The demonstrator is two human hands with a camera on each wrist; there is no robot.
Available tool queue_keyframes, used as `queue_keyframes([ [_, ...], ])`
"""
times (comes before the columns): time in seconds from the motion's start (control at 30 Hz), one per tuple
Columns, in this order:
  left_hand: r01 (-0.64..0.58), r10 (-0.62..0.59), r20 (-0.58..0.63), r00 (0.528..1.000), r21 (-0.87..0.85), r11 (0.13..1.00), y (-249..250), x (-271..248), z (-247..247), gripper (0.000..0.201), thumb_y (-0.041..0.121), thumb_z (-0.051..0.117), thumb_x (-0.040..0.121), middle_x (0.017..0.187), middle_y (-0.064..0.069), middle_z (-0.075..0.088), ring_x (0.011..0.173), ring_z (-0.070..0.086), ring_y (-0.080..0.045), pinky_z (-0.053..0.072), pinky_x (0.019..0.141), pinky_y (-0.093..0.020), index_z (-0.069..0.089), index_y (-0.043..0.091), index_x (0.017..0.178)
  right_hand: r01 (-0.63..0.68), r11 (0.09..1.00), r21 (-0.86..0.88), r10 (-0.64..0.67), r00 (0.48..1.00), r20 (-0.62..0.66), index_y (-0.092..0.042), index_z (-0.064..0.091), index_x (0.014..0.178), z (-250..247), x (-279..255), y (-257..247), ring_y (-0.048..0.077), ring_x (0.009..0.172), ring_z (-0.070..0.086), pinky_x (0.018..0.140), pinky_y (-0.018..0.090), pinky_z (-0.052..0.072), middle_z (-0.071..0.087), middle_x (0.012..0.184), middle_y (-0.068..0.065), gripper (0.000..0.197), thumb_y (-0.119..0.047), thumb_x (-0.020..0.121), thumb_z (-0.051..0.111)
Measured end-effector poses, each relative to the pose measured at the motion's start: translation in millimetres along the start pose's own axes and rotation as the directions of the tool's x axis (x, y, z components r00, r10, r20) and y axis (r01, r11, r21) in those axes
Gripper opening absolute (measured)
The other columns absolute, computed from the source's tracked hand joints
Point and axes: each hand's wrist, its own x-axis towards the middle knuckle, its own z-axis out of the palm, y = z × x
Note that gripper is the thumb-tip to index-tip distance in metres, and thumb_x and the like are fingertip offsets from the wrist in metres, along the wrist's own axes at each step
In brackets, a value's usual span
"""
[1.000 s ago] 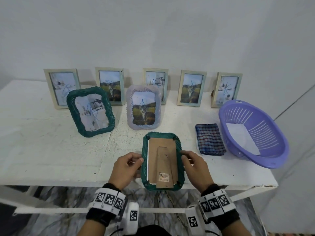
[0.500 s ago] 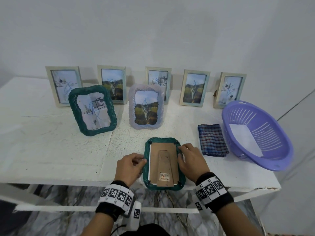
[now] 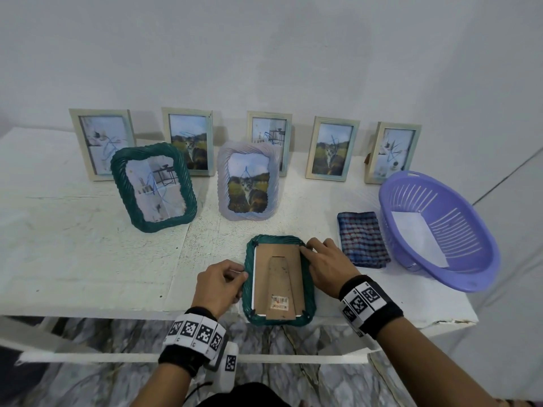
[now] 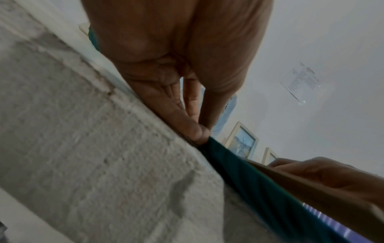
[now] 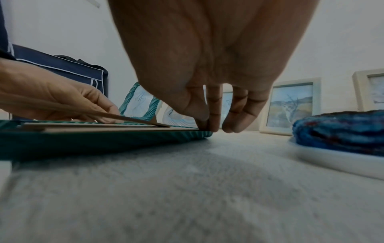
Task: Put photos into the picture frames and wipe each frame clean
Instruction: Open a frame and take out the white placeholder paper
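Observation:
A green rope-edged frame point(image 3: 309, 301) lies face down at the table's front edge, its brown backing board point(image 3: 264, 277) with a stand flap facing up. My left hand point(image 3: 239, 276) has curled fingers and pinches the frame's left rim; in the left wrist view its fingertips point(image 4: 199, 133) meet the green frame point(image 4: 259, 189). At the frame's far right corner my right hand point(image 3: 305, 249) pinches thumb and forefinger. The right wrist view shows those fingertips point(image 5: 214, 126) down on the corner of the green frame point(image 5: 104, 138). A folded checked cloth point(image 3: 363, 237) lies to the right.
A purple basket point(image 3: 458, 277) holding a white sheet point(image 3: 417, 233) stands at the right edge. A second green frame point(image 3: 117, 177) and a lilac frame point(image 3: 223, 183) stand mid-table with photos in them. Several pale frames point(image 3: 332, 148) line the wall.
My right hand has slid along the frame's right side from its middle to the far right corner. The left hand has stayed at the left rim.

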Motion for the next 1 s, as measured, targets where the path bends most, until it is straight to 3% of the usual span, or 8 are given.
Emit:
queue_keyframes([
  [0.1,0.008,-0.009,0.01,1.0,0.009,1.0,1,2,0,0.004,0.009,0.07,0.086,0.067,-0.005,0.068,0.046,0.06,-0.013,0.058,0.053,-0.033,0.068,0.011,0.089,-0.013,0.997,0.079,0.013,1.0,0.006,-0.004,0.053,0.125,1,-2,-2,0.033,0.093,0.046,0.083,0.046,0.045,0.051,0.12,0.015,0.047,-0.017,0.085,0.032],
  [0.23,0.012,-0.018,0.067,0.998,0.087,0.996,5,9,-5,0.013,0.016,0.072,0.085,0.072,-0.007,0.07,0.055,0.066,-0.016,0.059,0.056,-0.032,0.066,0.013,0.097,-0.062,0.985,0.161,0.067,0.997,-0.027,-0.02,0.032,0.146,1,-14,-11,0.029,0.11,0.045,0.092,0.038,0.043,0.047,0.131,0.011,0.052,-0.04,0.098,0.036],
  [0.33,-0.035,0.024,0.052,0.998,0.217,0.976,14,24,-8,0.017,0.033,0.07,0.085,0.085,-0.002,0.07,0.077,0.068,-0.02,0.059,0.076,-0.039,0.062,0.023,0.097,-0.063,0.987,0.147,0.06,0.998,0.028,-0.036,0.026,0.147,1,-25,-18,0.028,0.116,0.04,0.097,0.038,0.039,0.04,0.139,0.009,0.062,-0.064,0.091,0.028],
  [0.4,-0.048,0.041,0.03,0.999,0.27,0.962,25,38,-6,0.023,0.037,0.067,0.087,0.089,-0.003,0.07,0.082,0.067,-0.022,0.057,0.08,-0.042,0.063,0.02,0.101,-0.072,0.991,0.111,0.067,0.997,0.047,-0.043,0.028,0.144,4,-28,-23,0.028,0.116,0.038,0.098,0.039,0.039,0.036,0.141,0.008,0.073,-0.074,0.079,0.013],
  [0.5,-0.061,0.048,0.044,0.998,0.364,0.929,43,60,0,0.026,0.04,0.066,0.087,0.091,-0.005,0.071,0.085,0.066,-0.023,0.057,0.08,-0.04,0.068,0.016,0.097,-0.099,0.993,0.07,0.097,0.995,0.031,-0.044,0.03,0.142,8,-29,-28,0.03,0.115,0.038,0.098,0.04,0.04,0.032,0.143,0.01,0.079,-0.075,0.073,0.008],
  [0.6,-0.052,0.024,0.063,0.998,0.492,0.869,55,72,8,0.029,0.046,0.067,0.084,0.09,-0.003,0.068,0.088,0.063,-0.023,0.049,0.074,-0.03,0.068,0.017,0.086,-0.107,0.991,0.082,0.104,0.994,0.038,-0.039,0.033,0.142,7,-28,-32,0.032,0.114,0.038,0.098,0.041,0.038,0.03,0.144,0.014,0.081,-0.073,0.073,0.01],
  [0.8,-0.019,-0.005,0.041,0.999,0.558,0.829,56,81,13,0.023,0.035,0.074,0.078,0.083,-0.003,0.062,0.08,0.058,-0.021,0.039,0.065,-0.027,0.061,0.017,0.079,-0.111,0.983,0.143,0.104,0.993,0.062,-0.036,0.032,0.144,10,-27,-32,0.032,0.116,0.034,0.103,0.038,0.033,0.021,0.149,0.014,0.057,-0.057,0.092,0.042],
  [1.0,-0.031,-0.02,0.103,0.994,0.47,0.882,50,85,8,0.019,0.025,0.08,0.075,0.071,-0.005,0.066,0.071,0.066,-0.026,0.058,0.071,-0.037,0.063,0.017,0.071,-0.102,0.983,0.154,0.095,0.994,0.05,-0.036,0.032,0.144,11,-26,-33,0.032,0.117,0.033,0.103,0.038,0.033,0.021,0.148,0.014,0.057,-0.055,0.092,0.044],
])
